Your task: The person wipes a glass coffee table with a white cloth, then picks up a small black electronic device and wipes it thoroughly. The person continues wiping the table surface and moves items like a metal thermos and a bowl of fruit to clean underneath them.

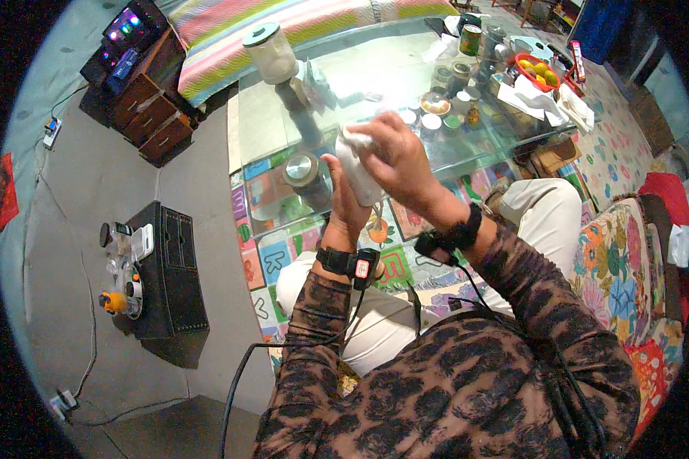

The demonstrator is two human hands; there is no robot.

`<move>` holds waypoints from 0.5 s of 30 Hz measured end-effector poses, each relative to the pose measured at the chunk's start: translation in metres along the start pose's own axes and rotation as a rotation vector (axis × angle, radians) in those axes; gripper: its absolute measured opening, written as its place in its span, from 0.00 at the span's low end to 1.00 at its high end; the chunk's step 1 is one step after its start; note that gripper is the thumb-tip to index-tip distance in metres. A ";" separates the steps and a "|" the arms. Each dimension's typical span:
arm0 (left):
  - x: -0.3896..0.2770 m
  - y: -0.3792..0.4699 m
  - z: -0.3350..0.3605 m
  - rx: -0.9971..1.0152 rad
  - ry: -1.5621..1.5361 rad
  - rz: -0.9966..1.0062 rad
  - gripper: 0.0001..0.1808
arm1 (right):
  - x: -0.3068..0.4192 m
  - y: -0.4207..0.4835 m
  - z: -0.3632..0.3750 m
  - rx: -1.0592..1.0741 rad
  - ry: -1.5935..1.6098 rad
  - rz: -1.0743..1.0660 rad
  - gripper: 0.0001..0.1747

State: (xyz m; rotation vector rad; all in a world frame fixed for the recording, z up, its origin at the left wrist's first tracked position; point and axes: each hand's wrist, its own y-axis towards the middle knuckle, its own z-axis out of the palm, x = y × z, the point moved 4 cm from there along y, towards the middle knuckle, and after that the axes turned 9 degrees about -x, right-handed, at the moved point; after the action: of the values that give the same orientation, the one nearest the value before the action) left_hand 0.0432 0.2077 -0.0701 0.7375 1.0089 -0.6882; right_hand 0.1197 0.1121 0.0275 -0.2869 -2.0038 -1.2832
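Note:
My left hand [345,201] grips a smooth white object [360,179], perhaps a bottle, from its left side and below. On its upper end my right hand [399,152] pinches a bunched white cloth [356,136]. Both hands are raised over the near edge of the glass table [275,123]. Just left of them stands a glass jar with a metal lid [301,168]. Farther back is a big clear jar with a green-blue lid [271,54], with a clear plastic packet [317,86] beside it. My fingers hide part of the white object.
On the table's right lie several small jars and lids [432,121], white cloths [537,103] and a red basket of yellow fruit [538,72]. A black drawer box [175,275] and a wooden drawer cabinet [155,109] stand left. A cable [232,378] runs from my left wrist.

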 end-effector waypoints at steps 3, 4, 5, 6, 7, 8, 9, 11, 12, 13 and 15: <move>0.004 0.003 0.004 -0.009 -0.246 -0.078 0.37 | -0.005 0.012 0.012 0.069 -0.131 -0.051 0.19; 0.001 0.004 0.005 -0.025 0.087 0.049 0.40 | -0.004 0.009 0.016 0.076 -0.137 -0.111 0.17; 0.007 0.003 0.003 -0.094 -0.212 -0.145 0.44 | -0.001 0.003 0.020 0.094 -0.131 -0.189 0.15; 0.010 0.004 0.004 -0.107 -0.426 -0.252 0.48 | 0.000 -0.005 0.021 0.067 -0.132 -0.203 0.15; 0.010 0.003 0.004 -0.110 -0.548 -0.294 0.47 | -0.001 -0.013 0.023 0.103 -0.084 -0.162 0.16; 0.009 0.002 0.004 -0.100 -0.649 -0.329 0.46 | -0.002 -0.022 0.023 0.136 -0.035 -0.125 0.16; 0.010 0.000 0.002 -0.125 -0.748 -0.402 0.46 | -0.003 -0.031 0.022 0.156 0.015 -0.077 0.17; 0.004 0.003 0.003 -0.005 -0.774 -0.320 0.47 | -0.004 -0.047 0.021 0.262 -0.018 -0.079 0.20; 0.004 0.004 0.000 -0.067 -0.765 -0.327 0.49 | -0.007 -0.051 0.019 0.322 0.008 -0.062 0.21; 0.003 0.005 -0.001 -0.111 -0.756 -0.322 0.52 | -0.010 -0.055 0.017 0.378 0.034 -0.045 0.22; 0.000 0.008 0.004 -0.032 -0.716 -0.294 0.52 | -0.018 -0.053 0.010 0.430 0.029 -0.052 0.22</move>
State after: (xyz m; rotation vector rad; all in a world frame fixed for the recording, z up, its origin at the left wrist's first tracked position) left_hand 0.0518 0.2090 -0.0669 0.2658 0.4638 -1.0884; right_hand 0.0992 0.0990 -0.0238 -0.0101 -2.2099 -0.8483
